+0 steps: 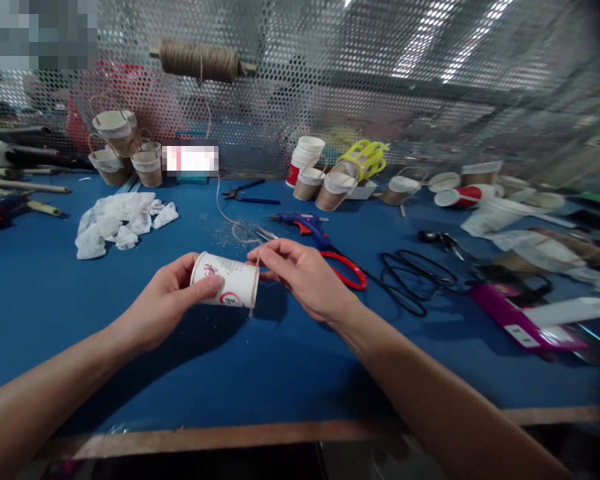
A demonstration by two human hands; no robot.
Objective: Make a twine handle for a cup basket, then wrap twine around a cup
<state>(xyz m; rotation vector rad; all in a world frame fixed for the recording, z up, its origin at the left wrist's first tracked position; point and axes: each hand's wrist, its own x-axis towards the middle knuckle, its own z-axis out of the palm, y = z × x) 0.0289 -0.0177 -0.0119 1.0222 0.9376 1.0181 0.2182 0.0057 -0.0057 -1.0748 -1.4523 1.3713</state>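
White paper cup in left-hand grip, right-hand grip pinching twine at its end, glue gun beyond

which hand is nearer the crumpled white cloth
Left. The left hand, holding the paper cup, is right of the crumpled white cloth, nearer the camera; the right hand is farther right.

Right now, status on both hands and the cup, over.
Left hand gripping paper cup, tipped on its side. Right hand pinching twine at cup's end. Scissors, glue gun just beyond.
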